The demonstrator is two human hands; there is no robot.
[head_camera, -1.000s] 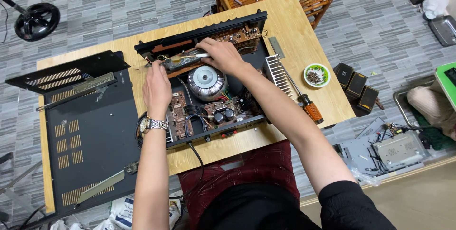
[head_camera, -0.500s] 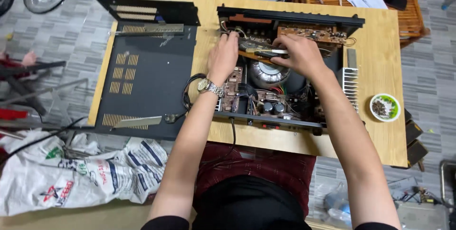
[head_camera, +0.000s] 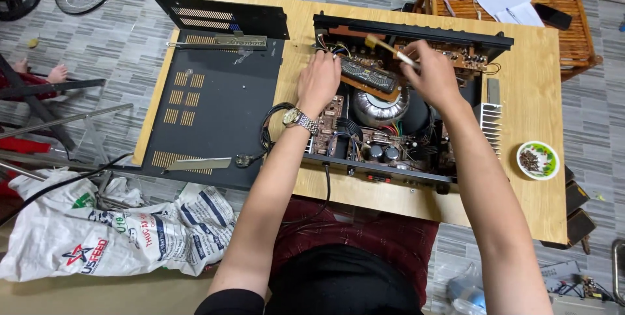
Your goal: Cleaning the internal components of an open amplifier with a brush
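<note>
An open amplifier (head_camera: 390,173) lies on a wooden table (head_camera: 521,87), its circuit boards and a round silver transformer (head_camera: 381,108) exposed. My left hand (head_camera: 319,81), with a metal watch on the wrist, rests flat on the boards at the chassis's left side. My right hand (head_camera: 435,77) hovers over the rear boards and grips a small light-handled brush (head_camera: 389,48), whose tip points left toward the back panel.
The amplifier's black vented cover (head_camera: 221,107) lies to the left on the table. A small bowl of screws (head_camera: 538,160) sits at the right. Behind stands a wooden crate (head_camera: 573,22) with papers. A white printed sack (head_camera: 111,233) lies on the floor at left.
The view has shifted and steadied. My right hand has lifted off the middle board and now holds the brush over the rear boards. The left hand stays on the left boards.
</note>
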